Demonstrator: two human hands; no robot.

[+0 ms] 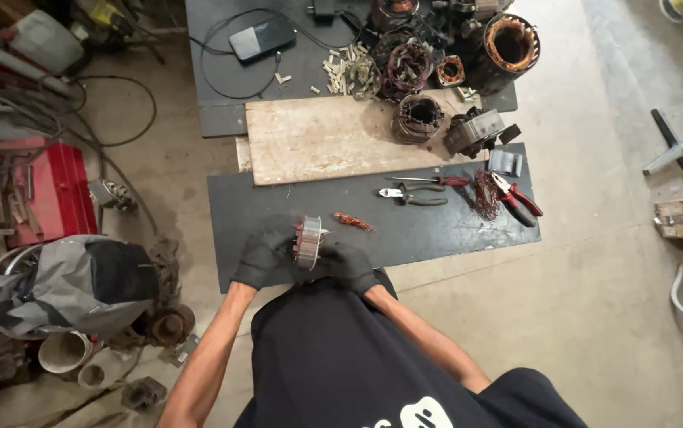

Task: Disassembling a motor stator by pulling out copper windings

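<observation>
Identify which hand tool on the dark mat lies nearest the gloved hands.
The grey-handled pliers lie closest to the gloved hands; the red-handled pliers and red-handled screwdriver lie farther away.

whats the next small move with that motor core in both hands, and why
Probably lower the motor core onto the dark mat just ahead. Both gloved hands, left hand and right hand, are occupied holding it, and the pliers lie out of reach unless one hand frees up.

Both gloved hands, left hand [260,257] and right hand [351,268], are gripping a small stator [308,242] over a dark mat [405,230]. Pliers [413,196], a copper scrap [353,221] and a board [317,143] are lying beyond.
</observation>
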